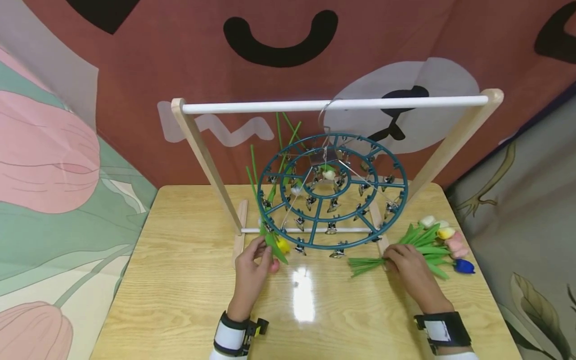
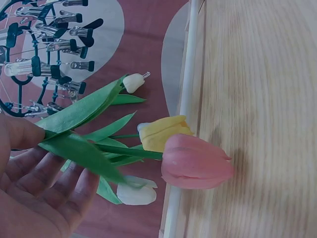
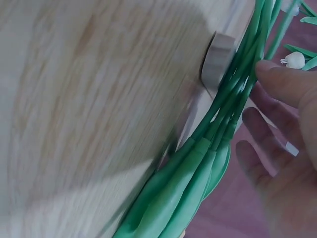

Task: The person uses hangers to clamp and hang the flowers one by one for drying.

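Ok so on the left, the left hand (image 1: pixel 253 265) has its fingers pinched on a pink tulip (image 2: pixel 198 161) where stem meets leaves, bloom pointing down, yellow tulip (image 1: pixel 283 244) just beside it. Middle: round teal clip hanger (image 1: pixel 317 218). Over right, the right hand (image 1: pixel 407 272) is nipping stems of a tulip bunch (image 1: pixel 425 240) on the tabletop (image 1: pixel 180 280), other fingers loosely bent.

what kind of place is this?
Probably an indoor staged demo or recording station, though I can't be sure: a cartoon-printed backdrop right behind a wood-grain table, and a rack with a round clip hanger hung on it.
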The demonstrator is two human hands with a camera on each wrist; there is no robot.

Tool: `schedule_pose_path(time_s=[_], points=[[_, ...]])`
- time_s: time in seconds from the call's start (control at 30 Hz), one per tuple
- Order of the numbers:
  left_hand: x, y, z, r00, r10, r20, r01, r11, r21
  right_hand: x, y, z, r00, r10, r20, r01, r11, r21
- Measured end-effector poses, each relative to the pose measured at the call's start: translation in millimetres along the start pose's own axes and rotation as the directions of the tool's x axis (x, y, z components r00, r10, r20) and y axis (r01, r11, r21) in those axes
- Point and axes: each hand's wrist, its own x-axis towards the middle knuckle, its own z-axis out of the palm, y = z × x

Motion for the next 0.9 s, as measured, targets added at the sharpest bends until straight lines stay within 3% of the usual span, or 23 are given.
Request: schedule_pose_path(time_s=[0.3, 0.5, 0.6, 0.73, 0.83, 0.9], points=[[2.4, 0.8, -0.7, 1.000, 0.004, 0.026, -0.005, 1.000, 0.026, 5.6, 3.0, -5.3, 0.988, -0.153, 0.034, 0.155, 0.987, -0.052], [1.1, 1.4, 0.4, 1.000, -0.002, 0.022, 0.001, 0.999, 0.038, 16.5, -14.1, -17.4, 0.972, -0.235, -0.002, 0.234, 0.970, -0.067], [-1.1, 3.4, 1.1, 0.999, 0.038, 0.002, -0.038, 0.997, 0.069, 21.8, -28.1, -21.3, 0.962, -0.271, -0.043, 0.267, 0.960, -0.081], [-7.7, 9.1, 2.4, 0.990, 0.139, -0.032, -0.136, 0.987, 0.088, 26.5, -47.1, -23.2, 0.946, -0.303, -0.119, 0.297, 0.953, -0.062], [-15.7, 14.6, 4.2, 0.979, 0.204, -0.010, -0.205, 0.979, -0.014, 28.5, -60.6, -23.9, 0.940, -0.299, -0.166, 0.301, 0.953, -0.014], [-22.0, 18.4, 6.9, 0.972, 0.230, 0.049, -0.222, 0.966, -0.132, 28.9, -69.3, -24.7, 0.938, -0.287, -0.192, 0.297, 0.955, 0.025]])
